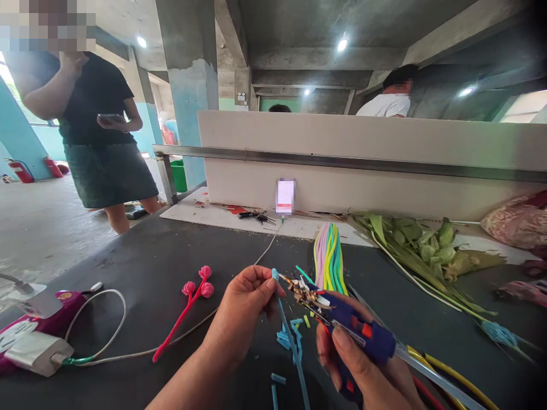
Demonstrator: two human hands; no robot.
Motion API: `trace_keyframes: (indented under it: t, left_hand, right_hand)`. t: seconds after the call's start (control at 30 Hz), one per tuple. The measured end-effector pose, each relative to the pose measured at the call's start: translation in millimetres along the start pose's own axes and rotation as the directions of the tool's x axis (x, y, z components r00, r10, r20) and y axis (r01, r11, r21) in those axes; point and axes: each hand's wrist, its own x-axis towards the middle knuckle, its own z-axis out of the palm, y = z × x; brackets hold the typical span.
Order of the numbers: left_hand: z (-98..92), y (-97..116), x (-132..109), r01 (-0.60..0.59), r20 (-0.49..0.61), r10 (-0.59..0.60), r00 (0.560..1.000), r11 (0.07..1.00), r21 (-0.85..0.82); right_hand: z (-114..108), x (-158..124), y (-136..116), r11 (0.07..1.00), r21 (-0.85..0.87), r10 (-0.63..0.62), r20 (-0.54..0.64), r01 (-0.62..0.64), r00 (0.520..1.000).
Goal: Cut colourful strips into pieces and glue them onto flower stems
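Observation:
My left hand (241,310) is closed, its thumb and fingers pinching a light blue pipe cleaner (292,344) near the top. A small blue tip (275,274) pokes out above the fingertips. My right hand (363,364) grips a dark blue hot glue gun (356,324) with a clear glue stick (431,373) in its back. The gun's nozzle, crusted with brownish residue, points left and is at or very near the blue tip; contact is hard to make out. Below lie several short blue pipe cleaner pieces (284,340).
A pink pipe cleaner branch (179,322) lies left, beside a white cable and a purple power strip (40,319). Behind are multicoloured pipe cleaners (329,256), a propped phone (285,196) and pliers (256,216). Wilted leaves (427,250) lie right. A person (98,114) stands left.

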Motion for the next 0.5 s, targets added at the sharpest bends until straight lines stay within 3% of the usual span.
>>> trace_keyframes:
  t: [0.5]
  left_hand:
    - [1.2, 1.3, 0.6, -0.012, -0.022, 0.012, 1.0, 1.0, 0.014]
  right_hand:
    - [-2.2, 0.9, -0.7, 0.996, -0.082, 0.037, 0.017, -0.035, 0.999]
